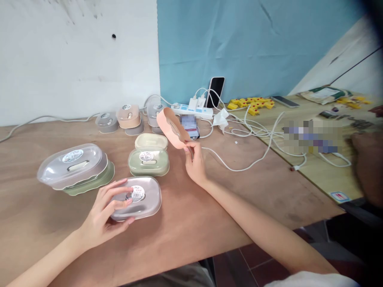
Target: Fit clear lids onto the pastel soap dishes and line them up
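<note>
My left hand [109, 213] grips a grey oval plastic box [152, 199] with a transparent lid near the table's front. Its fingers lie over the lid beside a round label, with the thumb along the near side. My right hand [195, 161] pinches one end of a peach plastic tray [167, 123] with a wavy rim, raised and tilted above the table. Just beyond the grey box stands a green lidded box [160, 163], and behind that a cream tray [151, 140]. To the left, a larger grey lidded box [89, 159] rests on a green tray [97, 181].
Small lidded boxes [130, 115] stand stacked along the wall. Behind the peach tray lie a power strip [206, 111], a phone [189, 125] and tangled white cables [251, 131]. Another phone [216, 91] leans on the blue cloth. Yellow pieces [254, 104] lie right; another person's arm [368, 167] shows there.
</note>
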### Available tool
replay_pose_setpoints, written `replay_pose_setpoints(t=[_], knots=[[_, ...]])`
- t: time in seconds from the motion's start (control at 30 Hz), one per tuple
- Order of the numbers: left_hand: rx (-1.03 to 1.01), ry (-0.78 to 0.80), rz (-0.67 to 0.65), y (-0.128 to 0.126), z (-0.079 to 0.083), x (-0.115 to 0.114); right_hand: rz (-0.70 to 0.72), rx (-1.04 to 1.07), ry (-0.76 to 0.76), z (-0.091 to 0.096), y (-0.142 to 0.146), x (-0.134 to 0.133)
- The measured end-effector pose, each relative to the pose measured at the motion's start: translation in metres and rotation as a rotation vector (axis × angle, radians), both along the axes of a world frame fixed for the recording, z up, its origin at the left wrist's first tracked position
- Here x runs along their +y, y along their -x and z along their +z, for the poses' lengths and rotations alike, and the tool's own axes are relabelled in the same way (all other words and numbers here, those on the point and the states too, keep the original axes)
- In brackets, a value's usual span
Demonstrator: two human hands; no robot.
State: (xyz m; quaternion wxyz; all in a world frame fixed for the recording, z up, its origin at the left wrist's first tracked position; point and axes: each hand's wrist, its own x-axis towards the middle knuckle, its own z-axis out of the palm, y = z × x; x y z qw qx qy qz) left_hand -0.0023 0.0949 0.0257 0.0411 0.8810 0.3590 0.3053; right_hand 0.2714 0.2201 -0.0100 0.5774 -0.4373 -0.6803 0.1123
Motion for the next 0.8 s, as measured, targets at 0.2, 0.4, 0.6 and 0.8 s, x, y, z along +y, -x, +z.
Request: replay_pose_setpoints(t=[0.2,0.4,0.6,0.8], knots=[[0.29,0.118,0.149,-0.014,0.038,0.002,0.007,0.008,0.008,-0.002,0.0,0.001],[0.407,0.195,0.137,-0.019,0.046,0.015,0.009,0.01,0.0,-0.002,-0.001,0.001],[0.433,0.212,0.145,-0.015,0.04,0.018,0.018,0.006,-0.003,-0.001,0.0,0.0],[0.363,0.189,0.199,-0.008,0.031,0.009,0.015,0.005,-0.003,-0.003,0.0,0.002]])
